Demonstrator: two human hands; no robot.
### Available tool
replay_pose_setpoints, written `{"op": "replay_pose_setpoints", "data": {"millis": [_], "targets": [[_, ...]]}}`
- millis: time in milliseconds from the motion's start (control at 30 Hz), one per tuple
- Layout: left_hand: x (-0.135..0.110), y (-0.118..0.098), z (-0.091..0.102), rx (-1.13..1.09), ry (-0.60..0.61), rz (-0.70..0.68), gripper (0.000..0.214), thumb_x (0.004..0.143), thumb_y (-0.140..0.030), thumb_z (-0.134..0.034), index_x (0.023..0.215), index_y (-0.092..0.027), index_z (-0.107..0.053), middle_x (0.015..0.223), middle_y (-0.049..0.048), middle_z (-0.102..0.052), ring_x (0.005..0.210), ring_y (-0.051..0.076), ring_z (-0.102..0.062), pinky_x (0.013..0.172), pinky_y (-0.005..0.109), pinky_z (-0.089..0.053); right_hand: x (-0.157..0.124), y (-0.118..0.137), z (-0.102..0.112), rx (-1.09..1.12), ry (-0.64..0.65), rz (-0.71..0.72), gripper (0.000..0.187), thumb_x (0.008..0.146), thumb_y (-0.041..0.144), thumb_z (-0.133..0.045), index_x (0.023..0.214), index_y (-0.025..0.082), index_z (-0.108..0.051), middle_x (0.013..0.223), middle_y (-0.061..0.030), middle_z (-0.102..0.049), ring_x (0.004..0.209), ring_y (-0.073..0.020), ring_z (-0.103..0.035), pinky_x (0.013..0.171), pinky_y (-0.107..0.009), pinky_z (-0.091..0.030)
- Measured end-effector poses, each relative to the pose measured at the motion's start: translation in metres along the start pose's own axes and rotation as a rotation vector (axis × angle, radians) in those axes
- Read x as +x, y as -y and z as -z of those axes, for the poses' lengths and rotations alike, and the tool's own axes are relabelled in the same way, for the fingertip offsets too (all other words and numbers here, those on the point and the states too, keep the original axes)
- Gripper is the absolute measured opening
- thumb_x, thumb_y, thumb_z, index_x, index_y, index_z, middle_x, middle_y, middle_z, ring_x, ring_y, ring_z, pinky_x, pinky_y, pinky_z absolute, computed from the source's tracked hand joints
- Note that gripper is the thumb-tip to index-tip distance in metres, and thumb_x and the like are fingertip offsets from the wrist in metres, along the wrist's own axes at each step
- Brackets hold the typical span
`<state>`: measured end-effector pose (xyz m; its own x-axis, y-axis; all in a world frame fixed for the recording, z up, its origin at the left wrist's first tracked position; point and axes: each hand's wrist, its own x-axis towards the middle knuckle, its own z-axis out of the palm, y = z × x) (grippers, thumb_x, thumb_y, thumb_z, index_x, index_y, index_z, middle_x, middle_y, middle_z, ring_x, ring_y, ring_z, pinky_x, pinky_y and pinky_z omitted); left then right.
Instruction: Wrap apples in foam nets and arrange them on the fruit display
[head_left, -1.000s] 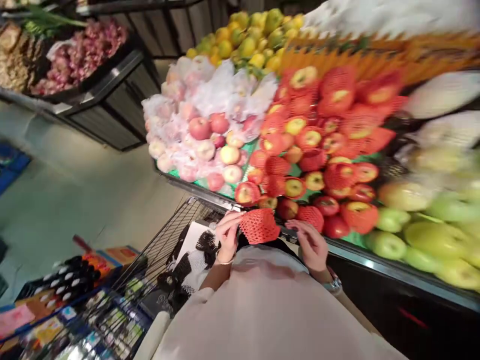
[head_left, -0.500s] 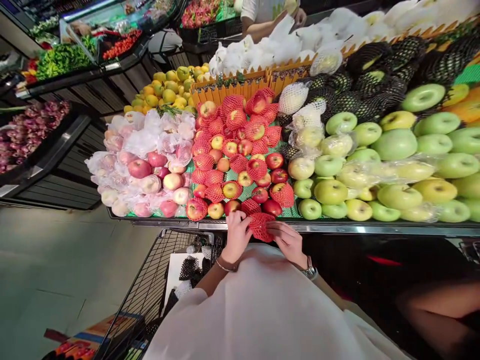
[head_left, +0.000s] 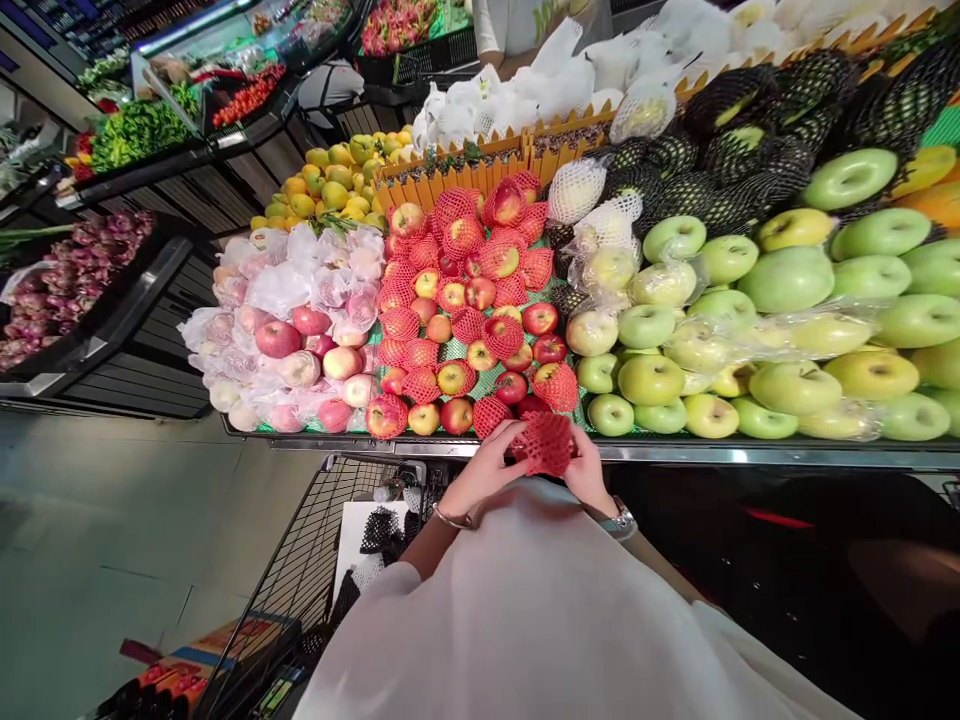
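Note:
Close to my body, at the front edge of the fruit stand, I hold a red foam net sleeve [head_left: 550,444] between both hands. My left hand [head_left: 486,470] grips its left side, with thumb and fingers closed on the mesh. Around its right side curl the fingers of my right hand [head_left: 588,472]. Whether an apple is inside the sleeve I cannot tell. Just beyond lie red apples, some bare like this one [head_left: 457,415], others in red foam nets like this netted apple [head_left: 555,385].
Pink apples [head_left: 278,338] in pale wrapping lie to the left, green apples [head_left: 651,380] to the right. A metal edge [head_left: 720,455] runs along the stand's front. At lower left stands a wire cart [head_left: 289,530] holding black foam nets [head_left: 381,532]. Another person [head_left: 510,30] stands behind the stand.
My hands and the red foam net have shifted slightly right. The flat-looking net now appears rounder and more opened out. The other person's hands have left view.

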<state>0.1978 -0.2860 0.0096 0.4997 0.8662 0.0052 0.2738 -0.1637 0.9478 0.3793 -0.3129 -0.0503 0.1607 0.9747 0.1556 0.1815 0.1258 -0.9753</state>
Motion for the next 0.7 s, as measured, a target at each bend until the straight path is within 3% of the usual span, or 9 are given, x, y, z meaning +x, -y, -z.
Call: {"op": "replay_pose_setpoints", "data": {"millis": [67,133,233,333,433,567,700], "targets": [[0.009,0.002,0.011,0.062,-0.054,-0.032,0.029,0.094,-0.026,-0.049,0.119,-0.021,-0.064,0.113,0.0086,-0.065,0.104,0.020,-0.062,0.095,0.036,-0.050,0.004,-0.002,0.002,0.056,-0.103,-0.026,0.046,0.073,0.035,-0.073,0.114,0.019,-0.059,0.096,-0.0073,-0.071,0.079,-0.0190,-0.067,0.069,-0.030,-0.058],[0.027,0.008,0.028,0.212,-0.212,-0.021,0.029,0.096,-0.024,-0.043,0.112,-0.018,-0.066,0.107,0.0093,-0.066,0.100,0.021,-0.062,0.093,0.038,-0.049,0.008,-0.004,0.004,0.085,-0.168,0.005,0.052,0.072,0.033,-0.075,0.119,0.019,-0.056,0.106,-0.0102,-0.069,0.089,-0.0202,-0.068,0.078,-0.032,-0.059],[0.066,0.023,0.056,0.628,-0.363,0.128,0.042,0.088,-0.032,-0.059,0.126,-0.014,-0.057,0.122,0.0160,-0.062,0.116,0.031,-0.054,0.101,0.047,-0.042,0.014,-0.008,0.009,0.084,-0.182,0.059,0.051,0.074,0.029,-0.075,0.120,0.019,-0.056,0.113,-0.0119,-0.067,0.098,-0.0209,-0.068,0.086,-0.034,-0.059],[0.105,0.039,0.071,0.964,-0.264,0.270,0.070,0.081,-0.041,-0.070,0.138,-0.011,-0.045,0.131,0.0216,-0.057,0.123,0.038,-0.048,0.103,0.050,-0.036,0.015,-0.012,0.011,0.057,-0.195,0.075,0.052,0.075,0.026,-0.074,0.123,0.018,-0.055,0.118,-0.0128,-0.066,0.103,-0.0224,-0.067,0.089,-0.036,-0.058],[0.129,0.049,0.073,1.079,-0.177,0.329,0.078,0.079,-0.045,-0.072,0.140,-0.007,-0.040,0.125,0.0236,-0.061,0.119,0.038,-0.052,0.102,0.048,-0.034,0.011,-0.018,0.011,0.043,-0.208,0.082,0.051,0.078,0.026,-0.071,0.125,0.019,-0.054,0.118,-0.0119,-0.065,0.103,-0.0226,-0.067,0.090,-0.036,-0.058],[0.133,0.055,0.073,1.111,-0.156,0.314,0.079,0.078,-0.045,-0.071,0.140,-0.006,-0.040,0.120,0.0224,-0.064,0.116,0.036,-0.054,0.104,0.049,-0.032,0.005,-0.025,0.012,0.055,-0.222,0.048,0.054,0.078,0.027,-0.072,0.128,0.022,-0.052,0.123,-0.0117,-0.064,0.108,-0.0254,-0.065,0.095,-0.040,-0.057],[0.122,0.045,0.085,1.154,-0.140,0.170,0.072,0.076,-0.046,-0.071,0.136,-0.012,-0.049,0.118,0.0186,-0.065,0.118,0.036,-0.052,0.116,0.056,-0.015,0.008,-0.025,0.006,0.099,-0.164,0.045,0.057,0.080,0.032,-0.072,0.131,0.018,-0.049,0.126,-0.0143,-0.062,0.113,-0.0257,-0.065,0.097,-0.039,-0.056]]}}
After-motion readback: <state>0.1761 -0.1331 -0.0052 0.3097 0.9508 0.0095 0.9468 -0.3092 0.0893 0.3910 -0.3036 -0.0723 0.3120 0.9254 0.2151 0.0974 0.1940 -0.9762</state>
